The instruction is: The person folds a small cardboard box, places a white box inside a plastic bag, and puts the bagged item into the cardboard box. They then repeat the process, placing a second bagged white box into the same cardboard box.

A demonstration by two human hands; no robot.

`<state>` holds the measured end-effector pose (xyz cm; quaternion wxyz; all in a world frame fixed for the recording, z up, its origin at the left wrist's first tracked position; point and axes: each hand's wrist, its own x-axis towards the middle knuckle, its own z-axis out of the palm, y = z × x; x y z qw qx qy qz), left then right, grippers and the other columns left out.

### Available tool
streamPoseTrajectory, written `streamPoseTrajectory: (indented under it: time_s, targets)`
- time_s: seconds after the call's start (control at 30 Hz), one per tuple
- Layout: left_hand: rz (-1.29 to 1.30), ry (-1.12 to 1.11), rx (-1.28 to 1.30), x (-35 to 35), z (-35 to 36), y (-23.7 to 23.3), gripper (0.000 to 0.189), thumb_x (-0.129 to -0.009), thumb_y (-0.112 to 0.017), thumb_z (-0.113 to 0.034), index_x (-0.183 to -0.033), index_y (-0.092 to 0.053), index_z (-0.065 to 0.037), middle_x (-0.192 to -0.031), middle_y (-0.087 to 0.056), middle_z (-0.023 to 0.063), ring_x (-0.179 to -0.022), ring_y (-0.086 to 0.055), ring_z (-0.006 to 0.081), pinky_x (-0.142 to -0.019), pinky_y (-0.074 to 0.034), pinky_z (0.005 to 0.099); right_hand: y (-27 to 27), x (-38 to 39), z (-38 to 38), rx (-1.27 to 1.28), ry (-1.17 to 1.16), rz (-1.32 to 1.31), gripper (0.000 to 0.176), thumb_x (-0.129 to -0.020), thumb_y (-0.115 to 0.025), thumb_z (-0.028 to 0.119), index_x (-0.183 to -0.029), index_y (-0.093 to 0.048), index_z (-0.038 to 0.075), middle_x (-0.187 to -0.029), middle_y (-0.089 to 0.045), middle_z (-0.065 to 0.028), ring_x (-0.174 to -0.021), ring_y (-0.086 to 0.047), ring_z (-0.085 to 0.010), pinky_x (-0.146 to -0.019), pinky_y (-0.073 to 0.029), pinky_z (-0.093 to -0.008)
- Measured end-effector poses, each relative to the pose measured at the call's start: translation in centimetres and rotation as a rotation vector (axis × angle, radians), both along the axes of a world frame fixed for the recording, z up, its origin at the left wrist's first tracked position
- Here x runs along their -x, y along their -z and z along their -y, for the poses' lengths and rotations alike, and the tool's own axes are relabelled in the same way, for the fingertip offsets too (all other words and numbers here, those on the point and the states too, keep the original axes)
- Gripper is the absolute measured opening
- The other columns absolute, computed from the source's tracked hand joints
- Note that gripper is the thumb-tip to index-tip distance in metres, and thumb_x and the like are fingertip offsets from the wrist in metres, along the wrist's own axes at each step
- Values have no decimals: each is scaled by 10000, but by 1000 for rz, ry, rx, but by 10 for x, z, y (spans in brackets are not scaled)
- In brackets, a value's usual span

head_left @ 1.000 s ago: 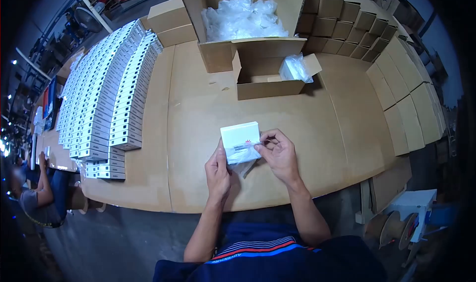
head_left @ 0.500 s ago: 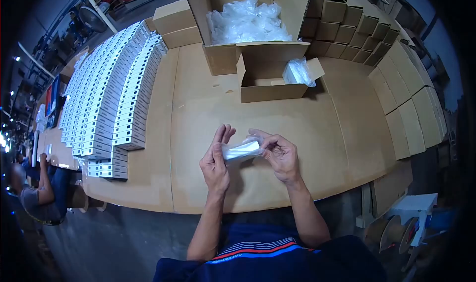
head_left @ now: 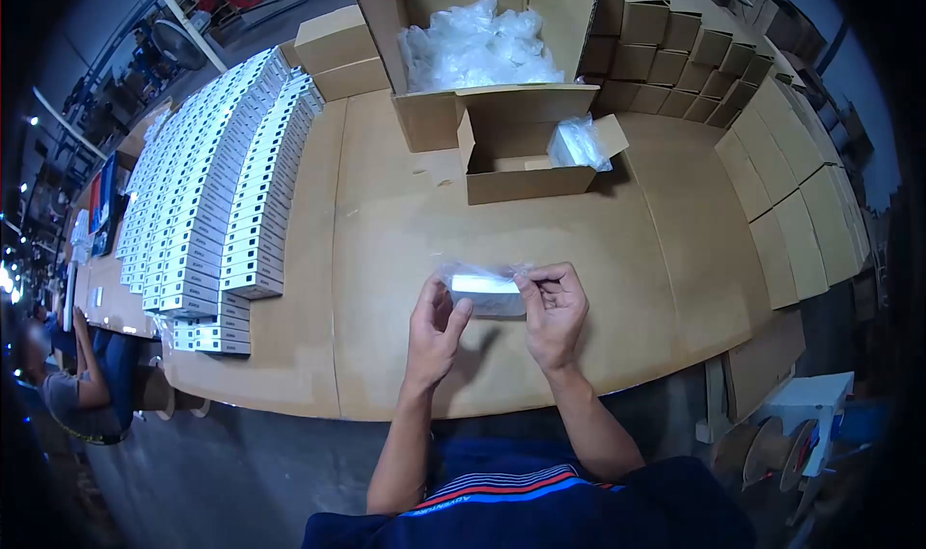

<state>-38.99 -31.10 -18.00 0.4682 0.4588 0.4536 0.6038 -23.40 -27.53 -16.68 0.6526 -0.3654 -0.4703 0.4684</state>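
A white item in clear plastic wrap (head_left: 484,287) is held between my two hands, level above the cardboard-covered table (head_left: 386,231). My left hand (head_left: 437,332) grips its left end, thumb in front and fingers behind. On the right end, my right hand (head_left: 557,317) pinches the plastic between thumb and fingers. Beyond them stands an open small carton (head_left: 531,182) with a plastic-wrapped piece (head_left: 579,144) at its right end. Behind that, a large open carton (head_left: 429,123) holds a heap of clear plastic bags (head_left: 482,47).
Long stacks of white boxes (head_left: 207,192) fill the table's left side. Brown cartons (head_left: 666,52) are stacked at the back right, with more (head_left: 796,202) along the right edge. A seated person (head_left: 87,375) is at the far left; spools (head_left: 772,452) stand at lower right.
The wrapped item has turned more level, its broad side now facing me. My left hand's raised fingers have curled behind it, and my right hand has shifted slightly.
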Motion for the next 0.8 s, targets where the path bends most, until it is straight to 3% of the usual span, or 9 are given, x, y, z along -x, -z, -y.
streamPoseTrajectory:
  time_s: [0.07, 0.1, 0.23, 0.37, 0.47, 0.5, 0.6, 0.63, 0.8]
  targets:
    - [17, 36, 116, -1, 0, -7, 398, -1057, -579, -115, -1427, -517, 18, -1273, -632, 97, -1169, -594, 176, -1037, -472, 337, 2, 0, 2, -27, -21, 13, 129, -984, -659, -41, -1067, -562, -25, -1072, -736, -181, -954, -702, -132, -794, -553, -238]
    - [72, -24, 105, -8, 1, -19, 265, -1081, -548, -133, -1285, -642, 8, -1145, -664, 57, -1052, -609, 122, -915, -514, 289, 1, 1, 3, -20, -37, -16, 139, -990, -656, -25, -1085, -554, -26, -1115, -729, -208, -965, -707, -140, -793, -555, -235]
    - [229, -78, 266, -12, 2, -18, 296, -1083, -580, -251, -1157, -734, -9, -916, -668, -6, -715, -501, 38, -639, -445, 196, -10, -2, 6, 77, -72, 25, 231, -1018, -641, 48, -1189, -510, -37, -1252, -683, -299, -1099, -691, -201, -875, -558, -282]
    - [149, -196, 284, -9, -2, -13, 319, -1072, -604, -281, -1096, -752, 0, -811, -628, -37, -672, -425, 26, -572, -346, 216, -17, -8, 3, -66, -37, -17, 271, -1007, -646, 65, -1248, -575, -36, -1300, -662, -303, -1338, -577, -302, -1053, -497, -393]
    - [143, -258, 255, -8, -5, -15, 321, -1074, -600, -284, -1081, -750, 0, -807, -616, -44, -668, -409, 19, -565, -330, 215, -19, -38, -4, -276, -217, 518, 216, -958, -672, 27, -1171, -704, 11, -1326, -659, -276, -1452, -457, -369, -1142, -412, -446]
    - [140, -246, 248, -9, -6, -14, 316, -1076, -595, -274, -1082, -748, 2, -809, -619, -45, -672, -426, 21, -564, -340, 217, -23, -34, -1, -204, -248, 453, 183, -892, -728, 9, -1063, -780, 54, -1317, -680, -222, -1358, -564, -372, -1075, -487, -415]
    - [129, -215, 237, -8, -4, -11, 303, -1083, -578, -246, -1084, -742, 10, -813, -628, -45, -685, -477, 27, -559, -370, 223, -29, -32, -6, -75, -418, 526, 239, -868, -758, -10, -1104, -761, 28, -1210, -739, -172, -1242, -652, -273, -1040, -510, -363]
    - [145, -216, 224, -9, -5, -13, 290, -1086, -569, -235, -1150, -713, 9, -816, -632, -38, -688, -493, 29, -560, -380, 224, -21, -31, -10, -220, -333, 586, 306, -842, -803, 31, -1145, -761, 59, -1182, -746, -159, -1029, -738, -272, -885, -586, -349]
    - [194, -207, 184, -7, -2, -27, 426, -1100, -517, -185, -1492, -466, -27, -849, -667, 14, -709, -556, 34, -576, -424, 221, -37, -32, -7, 0, -434, 597, 347, -832, -811, 42, -1172, -746, 53, -1159, -754, -156, -1068, -729, -287, -938, -566, -365]
